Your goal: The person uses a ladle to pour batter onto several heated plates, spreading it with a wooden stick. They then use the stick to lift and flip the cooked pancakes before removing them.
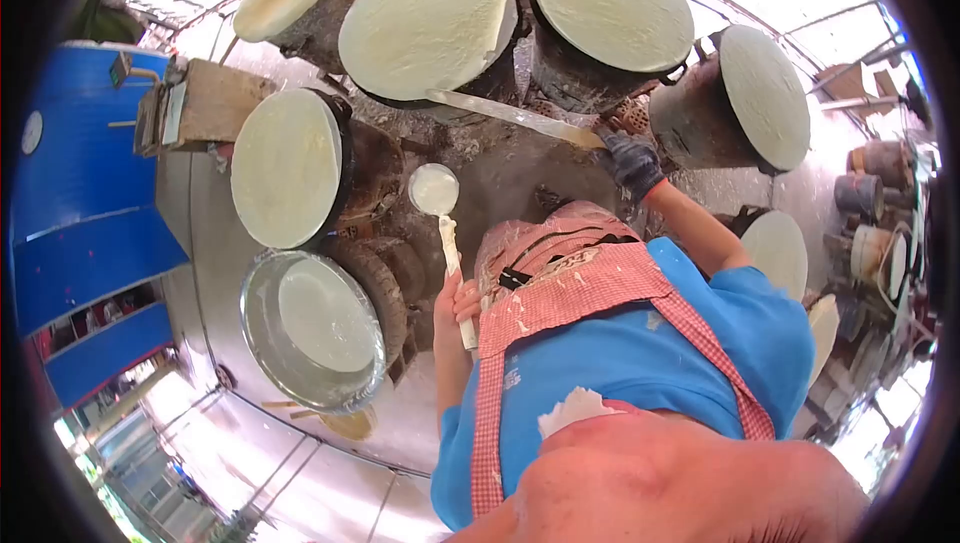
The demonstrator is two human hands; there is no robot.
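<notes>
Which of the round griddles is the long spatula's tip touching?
The top-middle griddle: the long spatula, held by the gloved hand, reaches its lower edge. The others sit apart from it.

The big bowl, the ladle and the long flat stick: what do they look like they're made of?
The bowl looks like bare metal, perhaps steel or aluminium: grey, with a shiny reflective rim. The ladle, held by the left hand, is coated in pale batter, so its material cannot be told. The long flat stick, gripped by the gloved right hand, looks like pale wood or bamboo, matte and smeared.

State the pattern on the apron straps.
Red-and-white check on the apron, clearest in the head view.
</notes>
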